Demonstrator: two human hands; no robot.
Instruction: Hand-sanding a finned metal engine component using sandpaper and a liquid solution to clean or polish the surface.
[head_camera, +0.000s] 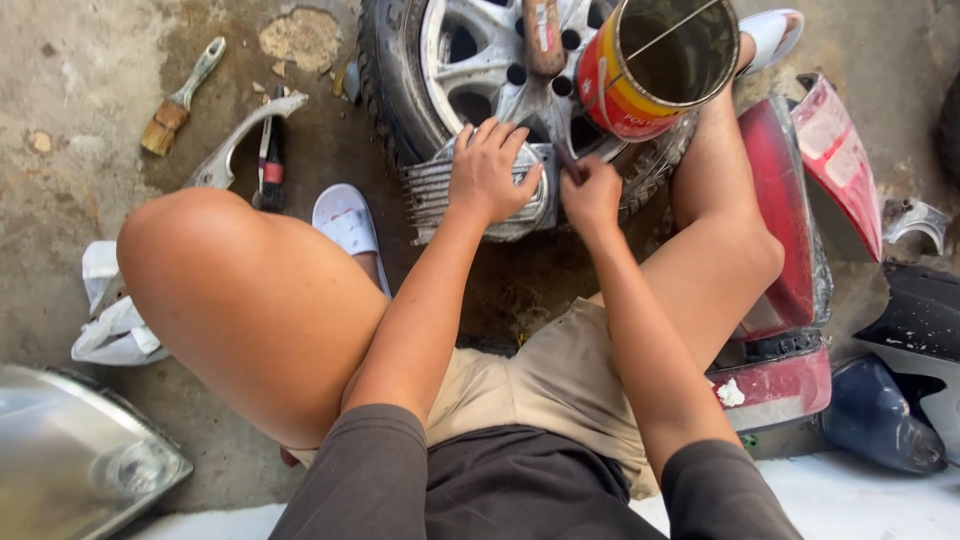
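Concrete floor (90, 90), stained, carries everything; a person is seen squatting over it from the head view, knees wide.

Wheel (480, 70) with tyre and silver alloy spokes lies flat on the floor straight ahead of the knees. A paint can (655, 65), red and yellow, open top with wire handle, sits tilted at the wheel's right side.

Ribbed grey metal part (440, 190) is propped against the near edge of the wheel. Long axis runs left-right across the view, ribs parallel to that axis. It sits directly in front of both hands, between the knees and the wheel hub.

Left hand (488, 172) is laid palm-down over the part's right half, fingers spread apart and curled over the top edge, pinning it. Forearm runs straight up from the lower centre, wrist slightly bent down.

Right hand (590, 195) is just beside the part's right end, touching or nearly touching it. Its fingers are drawn together as if pinching something small; what is pinched cannot be told. The left hand has the fuller contact; the right works the end.

Around: red car lamp housings (800, 230) to the right, a headlamp (70, 450) at lower left, a white rag (110, 320), a paintbrush (180, 100) and a second small brush (270, 165) at upper left.
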